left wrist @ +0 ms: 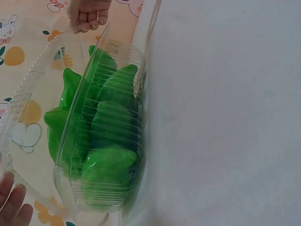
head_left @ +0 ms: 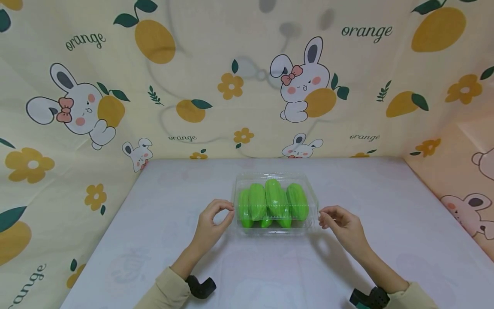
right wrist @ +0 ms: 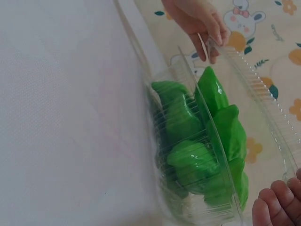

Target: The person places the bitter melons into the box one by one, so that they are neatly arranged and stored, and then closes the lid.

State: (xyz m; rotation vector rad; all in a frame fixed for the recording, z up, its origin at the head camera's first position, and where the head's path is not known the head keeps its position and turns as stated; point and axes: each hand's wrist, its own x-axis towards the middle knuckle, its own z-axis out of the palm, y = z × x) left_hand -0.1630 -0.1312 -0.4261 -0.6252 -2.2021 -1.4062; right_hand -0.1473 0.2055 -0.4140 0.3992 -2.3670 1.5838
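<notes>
A clear plastic clamshell box (head_left: pixel 275 232) sits on the white table with several bright green, ridged, pointed fruits or vegetables (head_left: pixel 274 197) inside. Its lid (left wrist: pixel 23 84) is tilted up from the base in both wrist views, apart from it along the front edge. My left hand (head_left: pixel 212 223) pinches the lid's left corner between thumb and fingers. At the right corner my right hand (head_left: pixel 344 229) pinches the lid the same way. In the right wrist view the pinching left hand (right wrist: pixel 200 23) shows at the top. The exact kind of the green things is unclear.
A white cloth covers the table (head_left: pixel 127 223) around the box. Behind and to the sides rises a patterned backdrop (head_left: pixel 216 47) with rabbits and oranges. Dark wrist-worn cameras, one on the left wrist (head_left: pixel 201 286) and one on the right (head_left: pixel 368 298), hang below the sleeves.
</notes>
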